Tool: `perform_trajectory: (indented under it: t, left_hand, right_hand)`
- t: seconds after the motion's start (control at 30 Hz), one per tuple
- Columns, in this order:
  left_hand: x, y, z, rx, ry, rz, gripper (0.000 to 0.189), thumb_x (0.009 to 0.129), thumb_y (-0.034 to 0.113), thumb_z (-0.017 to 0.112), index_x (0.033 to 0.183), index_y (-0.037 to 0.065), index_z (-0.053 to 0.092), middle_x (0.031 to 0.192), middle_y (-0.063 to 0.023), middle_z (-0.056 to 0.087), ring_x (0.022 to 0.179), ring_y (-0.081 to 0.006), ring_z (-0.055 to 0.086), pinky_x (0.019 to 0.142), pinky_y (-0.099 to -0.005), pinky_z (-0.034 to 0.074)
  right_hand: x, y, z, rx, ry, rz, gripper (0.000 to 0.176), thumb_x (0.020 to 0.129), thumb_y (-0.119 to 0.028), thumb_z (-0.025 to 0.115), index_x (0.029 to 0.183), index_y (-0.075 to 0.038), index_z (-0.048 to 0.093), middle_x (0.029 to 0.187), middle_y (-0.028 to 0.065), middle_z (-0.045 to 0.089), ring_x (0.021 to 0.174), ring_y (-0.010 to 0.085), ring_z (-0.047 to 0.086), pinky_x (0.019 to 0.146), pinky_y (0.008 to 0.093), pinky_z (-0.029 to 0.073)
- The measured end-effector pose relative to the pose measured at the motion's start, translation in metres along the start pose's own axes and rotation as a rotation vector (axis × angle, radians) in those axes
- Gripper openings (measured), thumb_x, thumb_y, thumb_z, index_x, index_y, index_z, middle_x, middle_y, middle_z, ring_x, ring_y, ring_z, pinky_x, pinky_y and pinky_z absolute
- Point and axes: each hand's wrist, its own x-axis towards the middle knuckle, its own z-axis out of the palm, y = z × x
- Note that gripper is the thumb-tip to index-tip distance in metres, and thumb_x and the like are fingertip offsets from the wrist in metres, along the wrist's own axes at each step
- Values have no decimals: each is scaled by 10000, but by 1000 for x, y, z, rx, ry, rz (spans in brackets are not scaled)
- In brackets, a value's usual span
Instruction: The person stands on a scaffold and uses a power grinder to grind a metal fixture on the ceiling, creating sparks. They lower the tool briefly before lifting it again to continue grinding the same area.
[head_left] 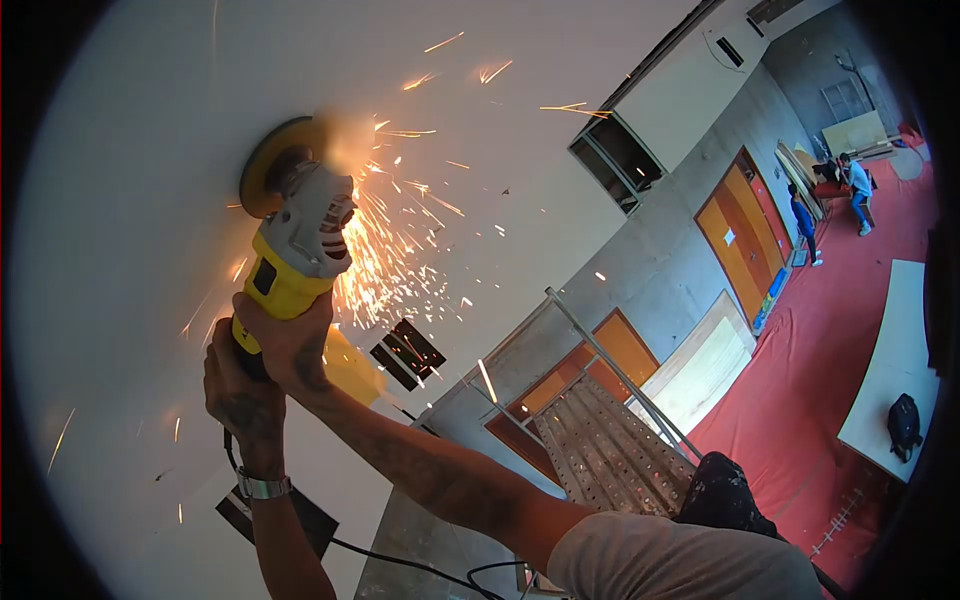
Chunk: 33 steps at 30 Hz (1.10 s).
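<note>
An angle grinder (300,225) with a yellow body and grey head is raised against the white ceiling panel (130,260). Its round disc (262,170) meets the panel, and a thick spray of sparks (385,255) pours off to the right. My right hand (295,340) wraps round the yellow body behind the head. Below it, my left hand (242,395) grips the dark rear end, with a metal watch (264,487) on that wrist. A power cord hangs down beside the left wrist.
Ceiling openings (408,353) show nearby, with a larger one (617,165) farther off. A perforated scaffold platform (610,450) and metal rail (620,370) stand beside my knee (725,490). Below lie a red floor covering (760,400), a white table (890,370) and two people (858,185).
</note>
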Motion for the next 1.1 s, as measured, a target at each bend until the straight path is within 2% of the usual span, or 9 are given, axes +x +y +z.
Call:
perform_trajectory:
  t: [1.1]
  left_hand:
    - [-6, 0, 1, 32, -6, -31, 613, 781, 281, 849, 1290, 86, 569, 1011, -103, 662, 904, -336, 676, 766, -460, 553]
  right_hand:
    - [-3, 2, -6, -15, -16, 35, 487, 810, -8, 788, 1197, -47, 496, 1019, 57, 640, 901, 169, 664, 808, 333, 573]
